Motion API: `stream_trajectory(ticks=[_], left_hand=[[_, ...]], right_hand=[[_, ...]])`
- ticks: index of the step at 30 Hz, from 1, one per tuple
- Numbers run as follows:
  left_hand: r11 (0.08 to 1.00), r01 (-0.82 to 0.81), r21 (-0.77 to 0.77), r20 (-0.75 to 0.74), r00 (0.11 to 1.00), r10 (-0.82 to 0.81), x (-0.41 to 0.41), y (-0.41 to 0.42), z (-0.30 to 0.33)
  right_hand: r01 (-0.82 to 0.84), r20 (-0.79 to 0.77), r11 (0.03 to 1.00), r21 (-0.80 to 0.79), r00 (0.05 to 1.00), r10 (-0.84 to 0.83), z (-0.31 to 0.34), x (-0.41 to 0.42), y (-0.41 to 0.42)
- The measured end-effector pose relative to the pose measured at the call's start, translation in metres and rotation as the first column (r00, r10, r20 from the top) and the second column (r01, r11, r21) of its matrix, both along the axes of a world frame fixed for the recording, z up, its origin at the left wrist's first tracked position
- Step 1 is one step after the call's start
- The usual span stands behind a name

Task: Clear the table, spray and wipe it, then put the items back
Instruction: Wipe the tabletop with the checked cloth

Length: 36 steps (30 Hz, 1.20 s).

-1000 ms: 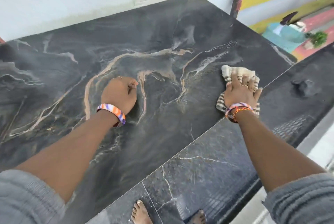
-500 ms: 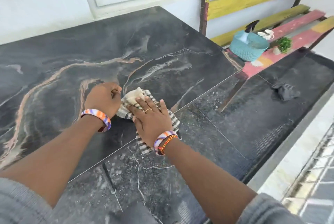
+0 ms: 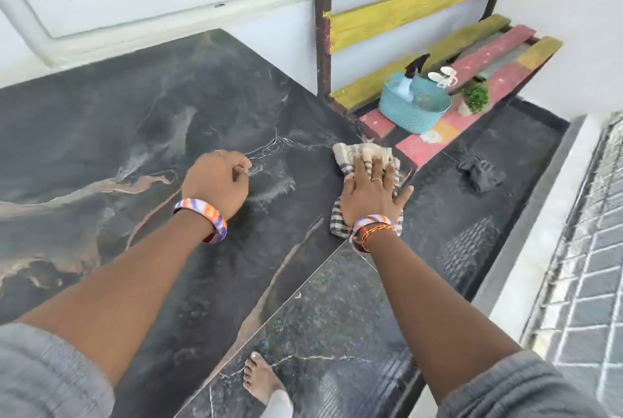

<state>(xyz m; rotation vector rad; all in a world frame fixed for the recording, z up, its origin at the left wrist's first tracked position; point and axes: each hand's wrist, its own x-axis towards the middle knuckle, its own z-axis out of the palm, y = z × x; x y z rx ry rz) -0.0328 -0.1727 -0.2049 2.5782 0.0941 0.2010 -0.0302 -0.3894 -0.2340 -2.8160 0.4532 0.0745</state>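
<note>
The dark marbled table (image 3: pixel 141 134) fills the left and middle of the head view. My right hand (image 3: pixel 369 191) presses flat, fingers spread, on a beige and brown striped cloth (image 3: pixel 362 149) at the table's right edge. My left hand (image 3: pixel 217 181) rests on the tabletop as a closed fist holding nothing, a little left of the cloth. Off the table on a painted bench sit a teal basket (image 3: pixel 413 112) with a spray bottle (image 3: pixel 409 78) inside, a white cup (image 3: pixel 443 76) and a small green plant (image 3: pixel 474 99).
The red and yellow slatted bench (image 3: pixel 478 56) stands right of the table against the white wall. A dark crumpled rag (image 3: pixel 482 173) lies on the black floor. My bare foot (image 3: pixel 259 380) shows below the table edge. A white curb and tiled ground run along the right.
My right hand slid the cloth from beside my left hand rightward to the table's right edge. The view shifted left and up, and my left fist stayed on the tabletop.
</note>
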Motion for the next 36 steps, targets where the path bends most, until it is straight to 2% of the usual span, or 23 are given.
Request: stream_trajectory(ticks=[5,11,18,23,31,36], left_hand=[[0.992,0.128,-0.021,-0.004,0.992,-0.128,0.076,-0.023,0.004],[0.985,0.170,-0.030,0.010,0.985,-0.170,0.124,-0.029,0.004],[0.996,0.077,-0.035,-0.005,0.997,-0.077,0.155,0.006,0.000],[0.998,-0.049,-0.025,-0.024,0.999,0.049,0.183,0.036,0.001],[0.971,-0.239,-0.013,-0.031,0.971,0.238,0.259,0.064,-0.001],[0.937,-0.350,-0.007,-0.030,0.937,0.349,0.298,0.087,-0.006]], right_hand=[[0.201,-0.041,0.979,-0.029,0.979,-0.202,0.002,0.047,-0.018],[0.222,-0.038,0.969,-0.110,0.973,-0.227,0.002,0.083,-0.028],[0.041,-0.024,0.992,-0.116,0.999,-0.044,0.008,0.135,-0.006],[-0.125,-0.026,0.990,-0.070,0.992,0.124,0.009,0.201,0.039],[-0.390,0.023,0.921,-0.031,0.920,0.390,-0.001,0.319,0.116],[-0.482,0.009,0.874,0.060,0.876,0.482,-0.003,0.400,0.173]])
